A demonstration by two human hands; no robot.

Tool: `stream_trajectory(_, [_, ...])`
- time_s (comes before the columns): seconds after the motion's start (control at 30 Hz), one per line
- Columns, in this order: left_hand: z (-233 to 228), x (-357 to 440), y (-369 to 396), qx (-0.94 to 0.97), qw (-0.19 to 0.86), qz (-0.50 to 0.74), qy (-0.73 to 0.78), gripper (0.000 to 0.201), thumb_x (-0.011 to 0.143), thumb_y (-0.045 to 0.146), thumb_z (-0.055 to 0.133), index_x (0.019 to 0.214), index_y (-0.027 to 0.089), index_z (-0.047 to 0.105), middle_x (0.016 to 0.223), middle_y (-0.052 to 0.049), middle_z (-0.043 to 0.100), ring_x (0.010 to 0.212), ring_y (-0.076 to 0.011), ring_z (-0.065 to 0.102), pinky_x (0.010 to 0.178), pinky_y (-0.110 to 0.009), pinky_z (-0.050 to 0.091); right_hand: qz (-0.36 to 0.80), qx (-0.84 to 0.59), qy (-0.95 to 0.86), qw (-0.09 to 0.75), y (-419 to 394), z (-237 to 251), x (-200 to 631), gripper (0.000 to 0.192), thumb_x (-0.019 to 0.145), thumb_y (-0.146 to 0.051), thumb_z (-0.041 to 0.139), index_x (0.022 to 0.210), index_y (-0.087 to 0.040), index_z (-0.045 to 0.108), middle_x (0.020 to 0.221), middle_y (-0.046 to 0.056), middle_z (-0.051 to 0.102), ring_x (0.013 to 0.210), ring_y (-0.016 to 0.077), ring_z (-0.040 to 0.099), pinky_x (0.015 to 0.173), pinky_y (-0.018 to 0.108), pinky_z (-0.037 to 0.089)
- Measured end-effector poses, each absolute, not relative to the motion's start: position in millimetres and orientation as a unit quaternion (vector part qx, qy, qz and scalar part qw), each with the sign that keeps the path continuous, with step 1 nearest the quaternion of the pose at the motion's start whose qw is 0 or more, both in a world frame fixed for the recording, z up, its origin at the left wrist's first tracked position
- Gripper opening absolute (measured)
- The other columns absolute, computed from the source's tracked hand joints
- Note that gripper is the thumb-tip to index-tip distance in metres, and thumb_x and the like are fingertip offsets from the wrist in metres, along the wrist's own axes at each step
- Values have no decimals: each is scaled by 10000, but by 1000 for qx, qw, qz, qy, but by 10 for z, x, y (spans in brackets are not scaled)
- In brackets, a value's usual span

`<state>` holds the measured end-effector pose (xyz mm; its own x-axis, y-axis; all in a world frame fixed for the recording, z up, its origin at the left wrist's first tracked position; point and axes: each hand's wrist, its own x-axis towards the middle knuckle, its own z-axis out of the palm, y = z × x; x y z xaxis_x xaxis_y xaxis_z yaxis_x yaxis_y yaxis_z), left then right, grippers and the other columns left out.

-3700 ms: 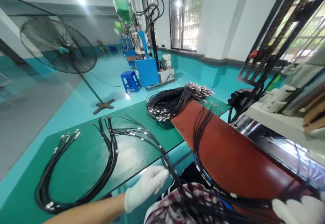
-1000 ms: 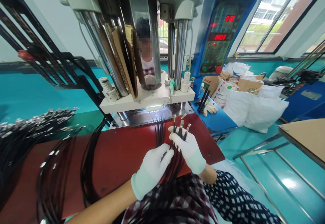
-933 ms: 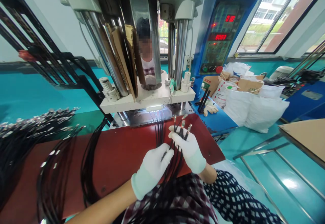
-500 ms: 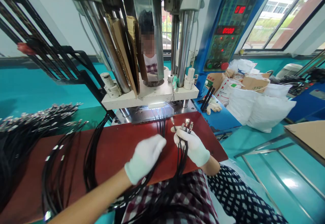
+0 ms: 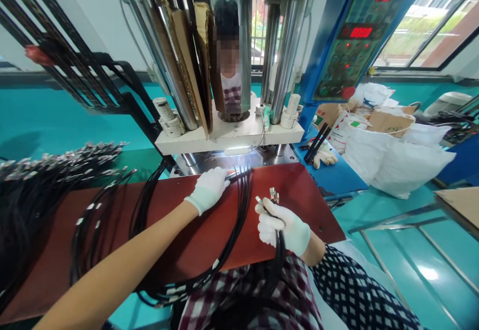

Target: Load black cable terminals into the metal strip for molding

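Observation:
My gloved left hand (image 5: pixel 209 188) is at the front edge of the press, its fingers closed on a thin dark stick-like tool (image 5: pixel 238 175). This tool reaches across several black cables (image 5: pixel 242 205), whose thin ends run under the lit gap of the press (image 5: pixel 232 143). To the right, my gloved right hand (image 5: pixel 285 226) grips a bundle of black cables (image 5: pixel 280 252). Metal connectors (image 5: pixel 274 194) stick up above its fingers, and one more (image 5: pixel 259 200) points left by the thumb. The bundle hangs down onto my lap.
A reddish-brown board (image 5: pixel 179 240) lies before the press. Cable piles (image 5: pixel 33 205) cover its left end. The blue control box (image 5: pixel 344 46) has red displays. A used glove (image 5: pixel 325 156) lies on the blue side table (image 5: pixel 348 183); white sacks (image 5: pixel 396 155) stand beyond.
My left hand has moved up and away from me to the press edge, where the dark tool now shows. The right hand has stayed nearby with its cables. The view has shifted slightly.

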<state>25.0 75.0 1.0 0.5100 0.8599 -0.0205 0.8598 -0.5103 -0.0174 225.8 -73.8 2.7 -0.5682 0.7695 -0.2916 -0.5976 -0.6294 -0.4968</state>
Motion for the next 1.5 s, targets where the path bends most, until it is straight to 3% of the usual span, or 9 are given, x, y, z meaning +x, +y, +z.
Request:
stream_trajectory(0.1, [60, -157, 510, -828, -73, 14, -556, 211, 973, 312, 431, 991, 142, 556, 921, -107, 613, 798, -245, 627, 668, -327, 427, 859, -266, -147, 412, -810, -21, 2249, 383, 790, -459, 721, 927, -156, 531, 492, -86, 97, 443, 18, 173, 501, 190, 86])
stream_trajectory(0.27, [317, -532, 197, -661, -492, -173, -540, 389, 985, 521, 335, 943, 166, 489, 676, 22, 485, 414, -81, 398, 416, -219, 279, 814, -341, -248, 400, -792, 18, 2076, 400, 777, -486, 692, 867, -117, 566, 459, -85, 244, 430, 8, 246, 486, 195, 160])
stream_trajectory(0.37, [348, -358, 180, -517, -711, -203, -432, 515, 934, 619, 408, 998, 127, 545, 665, 17, 479, 401, -64, 369, 381, -209, 253, 737, -413, -376, 380, -717, 148, 1917, 432, 787, -511, 653, 868, -87, 636, 458, -40, 407, 446, 22, 340, 518, 206, 226])
stream_trajectory(0.47, [240, -49, 210, -429, -815, -200, -335, 417, 871, 544, 583, 860, 130, 526, 661, 6, 500, 461, -75, 442, 439, -213, 346, 685, -462, -438, 355, -656, 248, 1803, 353, 779, -435, 649, 799, -83, 684, 526, 7, 531, 528, 46, 447, 611, 219, 329])
stream_trajectory(0.57, [122, 185, 191, -430, -839, -193, -271, 443, 923, 554, 513, 748, 148, 478, 584, 5, 482, 476, -95, 474, 478, -228, 397, 654, -475, -458, 371, -640, 263, 1744, 280, 761, -344, 663, 612, -109, 641, 640, 45, 602, 804, 119, 581, 831, 261, 414])
stream_trajectory(0.67, [64, 263, 148, -421, -843, -194, -273, 480, 955, 578, 431, 709, 166, 449, 519, 21, 428, 415, -93, 428, 420, -225, 359, 639, -472, -475, 378, -640, 246, 1695, 312, 759, -277, 654, 508, -121, 555, 666, 44, 586, 952, 143, 568, 944, 274, 394])
stream_trajectory(0.97, [125, 225, 33, -439, -780, -264, -359, 404, 934, 553, 510, 806, 174, 454, 571, 43, 446, 444, -83, 432, 424, -213, 354, 653, -513, -464, 308, -584, 177, 1530, 230, 741, -236, 585, 569, -110, 501, 536, -9, 496, 603, 56, 455, 714, 207, 394])
stream_trajectory(1.23, [76, 237, -5, -653, -492, -353, -455, 373, 981, 460, 484, 757, 173, 403, 674, 32, 422, 611, -85, 405, 596, -222, 371, 571, -581, -523, 250, -597, 144, 1489, 259, 806, -258, 554, 598, -103, 546, 628, 14, 592, 640, 65, 523, 727, 208, 398])
stream_trajectory(1.5, [122, 108, 77, -542, -665, -351, -376, 376, 977, 490, 486, 785, 173, 422, 613, 45, 431, 482, -63, 390, 453, -201, 329, 655, -553, -397, 328, -669, 91, 1624, 339, 776, -385, 675, 953, -99, 635, 694, 19, 597, 589, 46, 487, 566, 174, 379])
